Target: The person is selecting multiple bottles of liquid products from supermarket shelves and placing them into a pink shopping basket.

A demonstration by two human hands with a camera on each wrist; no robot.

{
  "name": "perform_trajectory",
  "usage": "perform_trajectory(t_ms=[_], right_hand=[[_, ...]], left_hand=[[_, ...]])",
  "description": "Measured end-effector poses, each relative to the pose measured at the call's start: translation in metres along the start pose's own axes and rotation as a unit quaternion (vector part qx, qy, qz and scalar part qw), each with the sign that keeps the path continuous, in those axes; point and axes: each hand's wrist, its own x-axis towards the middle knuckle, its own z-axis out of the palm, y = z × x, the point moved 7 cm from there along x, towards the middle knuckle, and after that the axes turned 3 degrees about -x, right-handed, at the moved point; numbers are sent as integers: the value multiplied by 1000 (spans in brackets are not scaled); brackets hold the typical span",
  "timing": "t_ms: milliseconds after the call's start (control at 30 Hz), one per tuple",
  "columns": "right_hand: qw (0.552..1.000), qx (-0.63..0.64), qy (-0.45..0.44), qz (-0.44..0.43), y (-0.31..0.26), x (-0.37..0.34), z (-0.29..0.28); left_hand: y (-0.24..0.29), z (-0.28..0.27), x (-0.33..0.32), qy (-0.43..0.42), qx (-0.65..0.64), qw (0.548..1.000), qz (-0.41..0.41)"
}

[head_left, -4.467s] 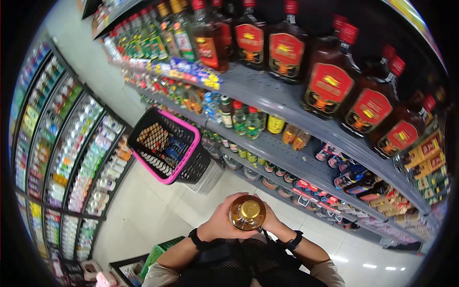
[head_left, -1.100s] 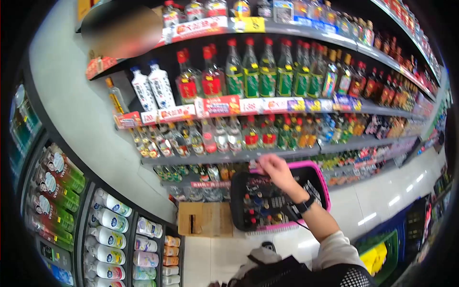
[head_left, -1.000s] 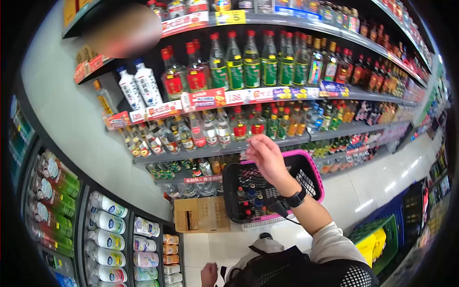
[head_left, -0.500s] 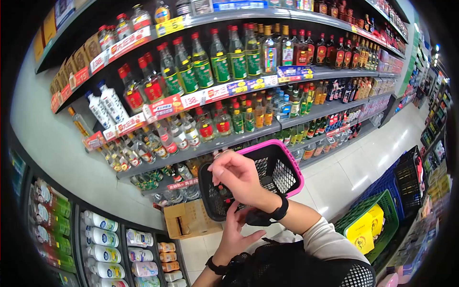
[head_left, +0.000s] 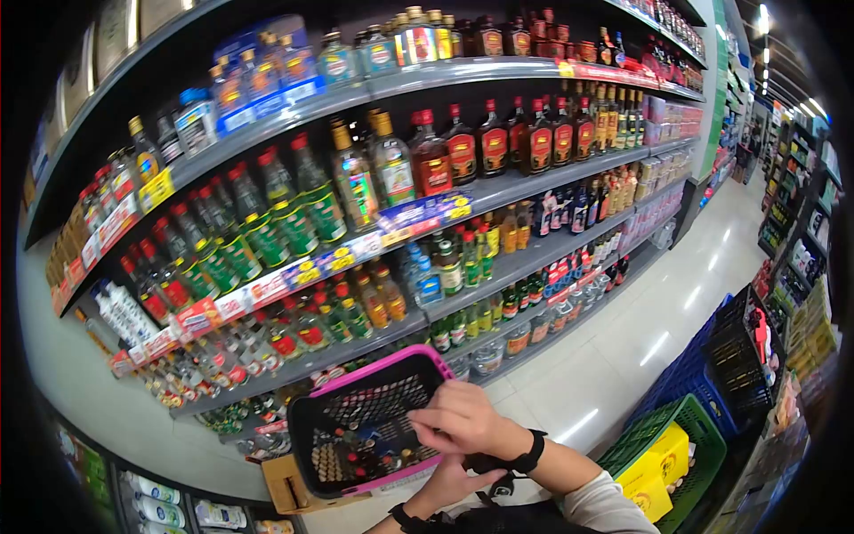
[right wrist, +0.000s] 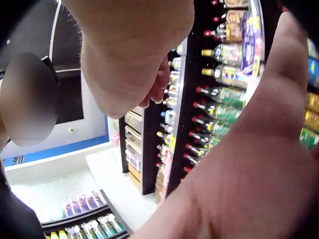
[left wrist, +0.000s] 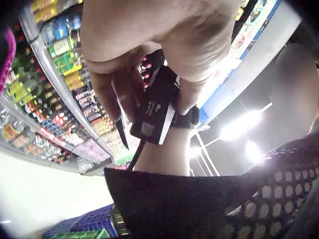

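Observation:
My left hand is raised under my right wrist. In the left wrist view, the thumb and fingers of the left hand pinch a small black box-shaped device with printed text, which sits on the right wrist's strap. My right hand hangs loosely curled, its fingers overlapping the basket's near side in the head view. Nothing shows in the right hand in the right wrist view. Below stands a black shopping basket with a pink rim, several bottles lying in it.
Shelves of liquor bottles run along the far side. A cardboard box sits beside the basket on the floor. On the right are a green basket with a yellow package and a blue basket. White pump bottles fill a lower-left shelf.
Earlier both hands held a gold-capped bottle; it is gone from them. The right hand then rose over the basket, and the left came up to its wrist. The view has swung right.

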Motion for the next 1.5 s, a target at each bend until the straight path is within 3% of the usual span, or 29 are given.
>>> perform_trajectory(t_ms=[167, 200, 267, 300, 367, 433, 500, 533, 567, 633, 667, 733, 767, 833, 900, 967, 1033, 1100, 1167, 1200, 1233, 1300, 1367, 1433, 1467, 1500], right_hand=[[995, -93, -48, 3, 42, -42, -98], [995, -52, -22, 86, 59, -56, -118], [967, -1, 20, 252, 81, -77, -159], [967, -10, 20, 254, 83, -84, -175], [941, -95, 139, 293, 86, -105, -220], [937, -117, 129, 302, 91, -110, -248], [929, -206, 114, 285, 84, -122, -276], [913, -267, 116, 285, 73, -131, -292], [892, -295, 119, 320, 70, -138, -306], [856, -325, 136, 379, 88, -164, -345], [855, -327, 135, 378, 88, -176, -352], [811, -273, 194, 480, 92, -218, -368], [760, -218, 214, 573, 99, -248, -378], [734, -149, 294, 594, 116, -276, -396], [731, -169, 251, 612, 137, -269, -408], [735, -227, 198, 607, 163, -276, -416], [725, -274, 135, 617, 226, -256, -448], [720, -244, 146, 633, 264, -309, -455], [729, -208, 81, 648, 317, -296, -461], [701, -230, -8, 675, 348, -293, -471], [705, -233, -7, 670, 376, -297, -484], [712, -259, -117, 642, 423, -316, -495], [712, -242, -92, 653, 444, -330, -512], [701, -237, -39, 671, 452, -351, -527], [687, -235, -44, 687, 460, -350, -537], [690, -234, -47, 684, 476, -350, -550]], left_hand=[[-23, 93, 86, -142, 19, 989, -20], [-43, 113, 98, -199, 11, 978, -69], [-51, 145, 119, -223, -31, 972, -63], [-50, 161, 128, -251, -57, 964, -71], [-53, 189, 146, -291, -66, 951, -78], [-58, 210, 163, -330, -72, 937, -86], [-58, 229, 175, -429, -6, 900, -73], [-43, 225, 186, -459, 29, 888, 20], [-79, 226, 195, -468, 13, 883, 9], [-105, 215, 251, -425, 86, 897, -92], [-119, 206, 264, -426, 84, 896, -90], [-172, 172, 291, -324, 156, 921, -148], [-191, 165, 305, -325, 153, 922, -145], [-237, 140, 340, -265, 254, 919, -142], [-303, 127, 365, -260, 305, 909, -113], [-347, 116, 376, -276, 392, 867, -138], [-426, 107, 392, -334, 432, 810, -212], [-454, 109, 387, -343, 404, 810, -251], [-458, 127, 398, -483, 257, 734, -403], [-414, 144, 435, -471, 258, 766, -353], [-368, 156, 475, -458, 260, 795, -302], [-430, 156, 523, -313, 322, 874, -185], [-409, 157, 549, -281, 350, 874, -186], [-401, 153, 564, -155, 198, 947, -199], [-358, 156, 577, -140, 214, 952, -167], [-352, 158, 597, -135, 214, 953, -166]])
